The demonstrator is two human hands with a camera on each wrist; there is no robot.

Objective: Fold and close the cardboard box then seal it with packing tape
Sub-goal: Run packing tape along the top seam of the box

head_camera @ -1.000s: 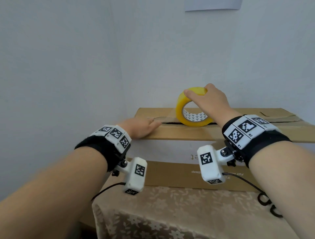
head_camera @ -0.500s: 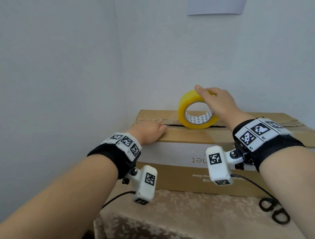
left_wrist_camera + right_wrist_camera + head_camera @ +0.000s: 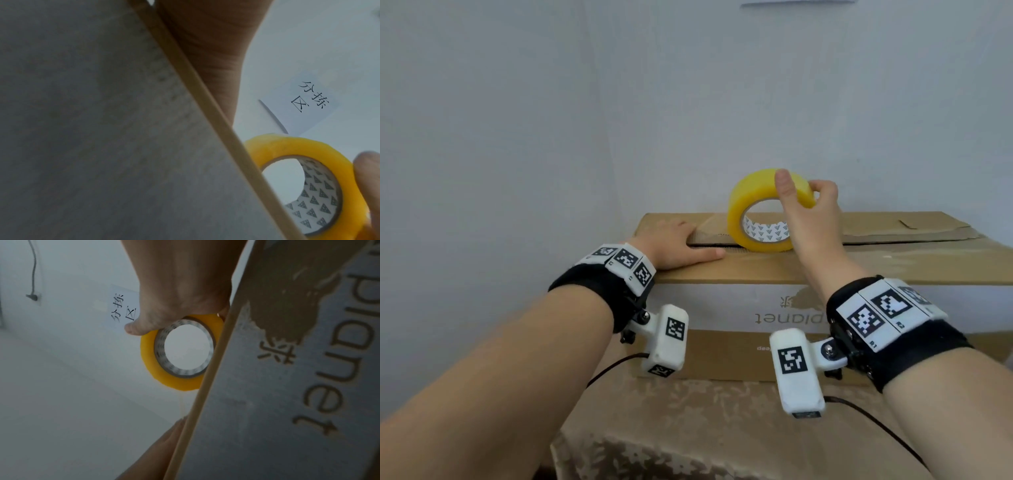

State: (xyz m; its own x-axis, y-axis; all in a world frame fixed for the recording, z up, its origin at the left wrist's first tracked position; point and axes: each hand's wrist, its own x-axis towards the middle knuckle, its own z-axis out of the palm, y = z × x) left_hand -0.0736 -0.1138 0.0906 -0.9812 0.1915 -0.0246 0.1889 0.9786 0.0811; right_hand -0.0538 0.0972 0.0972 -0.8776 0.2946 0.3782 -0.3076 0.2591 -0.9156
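Note:
A closed cardboard box [image 3: 893,267] stands on the table, its top flaps meeting at a dark seam. A yellow roll of packing tape [image 3: 755,205] stands on edge over that seam. My right hand [image 3: 808,209] grips the roll's top, thumb on the near side and fingers over the far side. In the right wrist view the tape roll [image 3: 152,363] shows a thin strip running down to the box [image 3: 287,402]. My left hand [image 3: 674,245] lies flat on the box top at the seam's left end, fingers straight. The left wrist view shows the tape roll [image 3: 287,144] beyond the box's edge [image 3: 205,91].
The box sits on a table with a beige flowered cloth [image 3: 688,428], set into a corner of white walls. A paper sign [image 3: 304,104] hangs on the back wall above the box. Black camera cables [image 3: 876,421] trail from my wrists over the cloth.
My right hand has turned on the roll, with the thumb now up on the near side. My left hand has slid further onto the box top toward the seam.

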